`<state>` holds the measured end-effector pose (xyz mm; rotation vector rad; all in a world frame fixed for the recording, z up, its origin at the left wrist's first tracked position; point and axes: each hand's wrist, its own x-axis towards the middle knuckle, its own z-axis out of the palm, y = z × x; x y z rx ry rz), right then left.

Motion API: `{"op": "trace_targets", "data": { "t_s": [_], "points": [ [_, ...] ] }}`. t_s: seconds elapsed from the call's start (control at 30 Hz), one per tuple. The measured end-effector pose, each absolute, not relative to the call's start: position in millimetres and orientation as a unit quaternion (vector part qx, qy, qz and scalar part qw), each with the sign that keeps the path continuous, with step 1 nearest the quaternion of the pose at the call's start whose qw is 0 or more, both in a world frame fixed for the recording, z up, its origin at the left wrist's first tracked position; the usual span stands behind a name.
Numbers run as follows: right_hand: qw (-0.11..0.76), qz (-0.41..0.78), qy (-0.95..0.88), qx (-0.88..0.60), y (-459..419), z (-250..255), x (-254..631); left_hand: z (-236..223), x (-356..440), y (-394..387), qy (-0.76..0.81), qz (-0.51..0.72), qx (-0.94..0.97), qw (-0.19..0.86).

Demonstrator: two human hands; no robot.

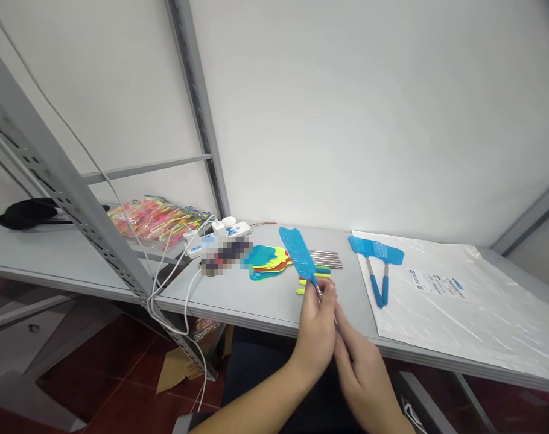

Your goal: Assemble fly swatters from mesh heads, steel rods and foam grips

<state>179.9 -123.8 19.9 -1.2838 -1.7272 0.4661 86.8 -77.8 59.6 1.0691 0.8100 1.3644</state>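
A blue fly swatter (298, 252) stands tilted in front of me, its perforated head up and to the left. My left hand (315, 334) is closed around its thin metal rod, just below the head. Lower down, my right hand (362, 371) closes around the swatter's bottom end, and the fingers hide what that end looks like. Behind my hands lie coloured handles (317, 277) in yellow, blue and red, partly covered. Several metal rods (326, 259) rest side by side beyond them. To the left is a pile of loose swatter heads (269, 258) in blue, yellow, red and green.
Two blue swatters with handles (387, 254) lie on a white plastic bag (437, 328) at the right. A power strip (218, 238) with white cables sits at the left, beside a metal shelf post (75, 175). Colourful packed items (157, 220) lie beyond the post.
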Motion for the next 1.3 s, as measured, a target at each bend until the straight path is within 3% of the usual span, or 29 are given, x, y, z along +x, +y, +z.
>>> {"op": "trace_targets", "data": {
  "t_s": [0.2,0.33,0.43,0.6,0.87,1.3],
  "points": [
    [0.493,0.136,-0.643,-0.570,-119.3,15.7,187.2,70.2,89.8,-25.8,0.281,0.629,0.408,0.599],
    [0.506,0.096,-0.594,-0.618,-106.8,13.7,207.0,65.2,84.2,-12.8,0.307,0.518,0.558,0.571],
    [0.456,0.042,-0.504,-0.732,-92.2,20.2,237.9,56.3,81.4,-19.0,0.335,0.446,0.649,0.517],
    [0.288,0.001,-0.422,-0.860,-62.2,32.7,286.0,42.4,60.0,-29.6,0.336,0.474,0.720,0.380],
    [0.265,-0.008,-0.501,-0.824,-23.4,24.6,269.5,28.4,-7.0,-26.9,0.441,0.538,0.691,0.199],
    [0.237,-0.094,-0.574,-0.778,-14.5,4.1,264.7,6.8,-22.0,-14.6,0.511,0.562,0.616,0.207]
  ]
}}
